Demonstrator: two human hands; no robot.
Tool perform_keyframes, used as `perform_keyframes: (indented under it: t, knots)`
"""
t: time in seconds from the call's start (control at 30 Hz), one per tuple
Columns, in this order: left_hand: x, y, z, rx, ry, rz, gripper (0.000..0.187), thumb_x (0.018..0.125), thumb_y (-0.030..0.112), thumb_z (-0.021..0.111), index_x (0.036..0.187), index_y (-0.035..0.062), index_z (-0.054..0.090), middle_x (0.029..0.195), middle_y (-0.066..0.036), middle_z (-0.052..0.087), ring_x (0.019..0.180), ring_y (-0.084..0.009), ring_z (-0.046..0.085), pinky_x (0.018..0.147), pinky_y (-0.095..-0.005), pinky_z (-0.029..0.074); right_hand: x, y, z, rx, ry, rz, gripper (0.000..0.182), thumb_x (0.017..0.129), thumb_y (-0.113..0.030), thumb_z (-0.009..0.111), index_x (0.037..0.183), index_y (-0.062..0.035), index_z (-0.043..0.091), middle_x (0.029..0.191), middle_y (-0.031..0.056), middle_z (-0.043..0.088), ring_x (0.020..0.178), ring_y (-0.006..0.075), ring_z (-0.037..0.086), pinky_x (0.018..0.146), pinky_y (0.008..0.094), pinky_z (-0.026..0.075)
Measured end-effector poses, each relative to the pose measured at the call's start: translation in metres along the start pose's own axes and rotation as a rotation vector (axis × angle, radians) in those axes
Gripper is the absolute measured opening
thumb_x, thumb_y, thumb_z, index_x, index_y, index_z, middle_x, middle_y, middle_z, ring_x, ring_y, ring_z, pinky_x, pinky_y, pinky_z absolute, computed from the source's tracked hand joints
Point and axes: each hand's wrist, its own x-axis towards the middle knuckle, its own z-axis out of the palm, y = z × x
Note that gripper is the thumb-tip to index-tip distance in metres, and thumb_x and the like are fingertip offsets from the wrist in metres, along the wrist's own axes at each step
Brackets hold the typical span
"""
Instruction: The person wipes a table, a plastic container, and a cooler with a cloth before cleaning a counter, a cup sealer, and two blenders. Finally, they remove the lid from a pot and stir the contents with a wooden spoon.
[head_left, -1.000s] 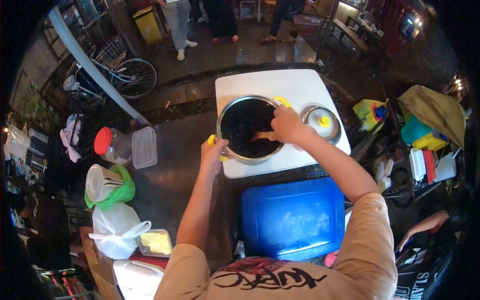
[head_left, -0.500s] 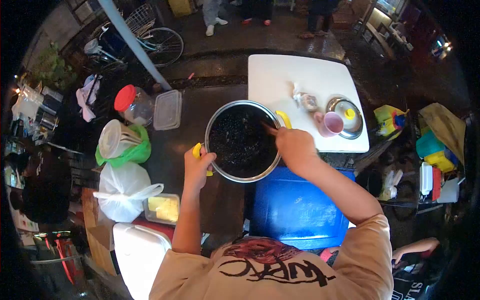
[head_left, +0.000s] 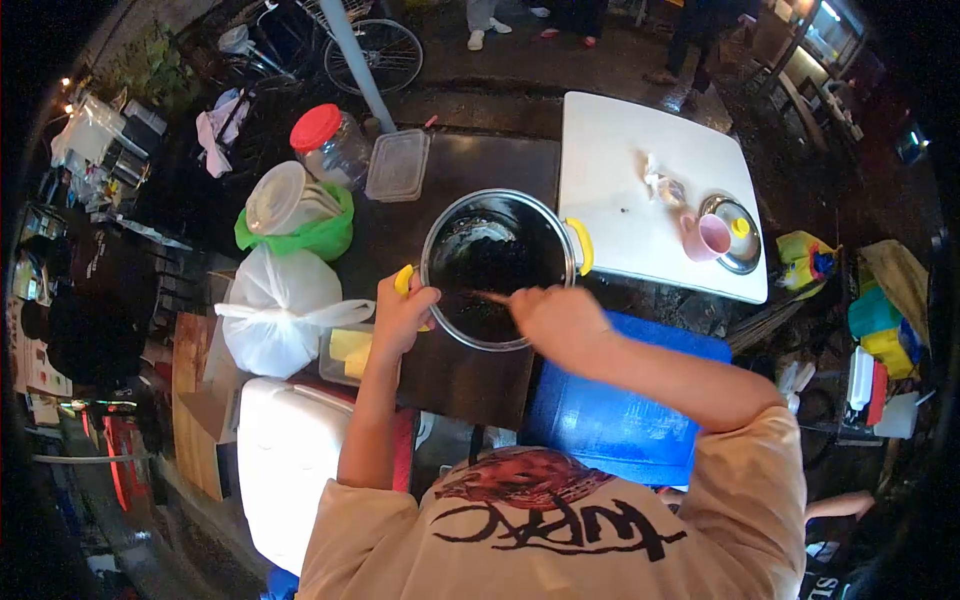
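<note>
A round metal pot with yellow handles holds a dark, glossy mass. At its left side my left hand is closed around the yellow handle. My right hand is over the near right part of the pot, its fingers wrapped round a thin brownish stirring utensil. The utensil's far end is lost in the dark contents, so its exact kind does not show. Near the far wall inside the pot, a shiny patch catches the light.
Right of the pot, a white board bears a pink mug and a metal lid. A blue cooler stands nearer me. Leftward are a red-lidded jar, a plastic container and a white bag. People stand beyond.
My right hand has swept from the pot's right rim leftward and nearer me with the utensil. A shiny patch now shows inside. The whole view has shifted; my left hand keeps its grip.
</note>
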Motion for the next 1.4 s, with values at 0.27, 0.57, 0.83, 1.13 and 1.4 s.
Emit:
perform_keyframes:
  t: [0.27, 0.57, 0.83, 1.13, 1.4]
  knots:
    - [-0.011, -0.005, -0.003, 0.083, -0.1, 0.023, 0.029, 0.069, 0.0, 0.063, 0.06, 0.0103, 0.037, 0.053, 0.001, 0.043, 0.039, -0.0082, 0.042, 0.036, -0.0253, 0.041, 0.016, 0.016, 0.005, -0.1, 0.015, 0.268, 0.008, 0.076, -0.008, 0.059, 0.079, -0.007, 0.066, 0.073, 0.0085, 0.065, 0.071, 0.0206, 0.067, 0.054, 0.0316, 0.052]
    - [-0.022, 0.013, -0.017, 0.019, -0.076, -0.056, 0.03, 0.068, -0.002, 0.062, 0.062, 0.0131, 0.037, 0.049, 0.004, 0.038, 0.036, -0.0061, 0.035, 0.033, -0.0235, 0.036, 0.01, -0.003, -0.06, -0.011, -0.279, 0.173, 0.015, 0.081, -0.011, 0.056, 0.084, -0.0106, 0.071, 0.082, 0.0084, 0.069, 0.08, 0.0247, 0.068, 0.063, 0.0367, 0.054]
    - [-0.02, 0.029, -0.011, 0.247, -0.17, -0.016, 0.026, 0.066, -0.001, 0.06, 0.061, 0.0099, 0.037, 0.052, 0.002, 0.039, 0.04, -0.0074, 0.042, 0.036, -0.0249, 0.04, 0.042, 0.0, -0.024, -0.237, -0.413, -0.05, 0.009, 0.075, -0.013, 0.062, 0.075, -0.0096, 0.071, 0.078, 0.009, 0.068, 0.08, 0.0257, 0.068, 0.061, 0.0372, 0.054]
    - [-0.007, 0.019, -0.02, 0.127, -0.163, -0.024, 0.029, 0.069, -0.001, 0.061, 0.063, 0.0139, 0.036, 0.052, 0.005, 0.037, 0.037, -0.0045, 0.035, 0.033, -0.0229, 0.033, 0.015, 0.026, 0.018, 0.548, -0.546, 0.172, 0.019, 0.077, -0.017, 0.06, 0.077, 0.0011, 0.067, 0.074, 0.0197, 0.065, 0.07, 0.0317, 0.066, 0.063, 0.0416, 0.052]
    - [-0.004, 0.027, -0.011, 0.056, -0.151, -0.159, 0.026, 0.079, 0.009, 0.066, 0.069, 0.0125, 0.042, 0.051, 0.006, 0.037, 0.039, -0.004, 0.034, 0.035, -0.0227, 0.032, 0.017, -0.004, 0.035, 1.454, -0.579, 0.655, 0.028, 0.093, -0.025, 0.053, 0.092, 0.0021, 0.062, 0.063, 0.0016, 0.053, 0.042, 0.0087, 0.042, 0.038, 0.0254, 0.034]
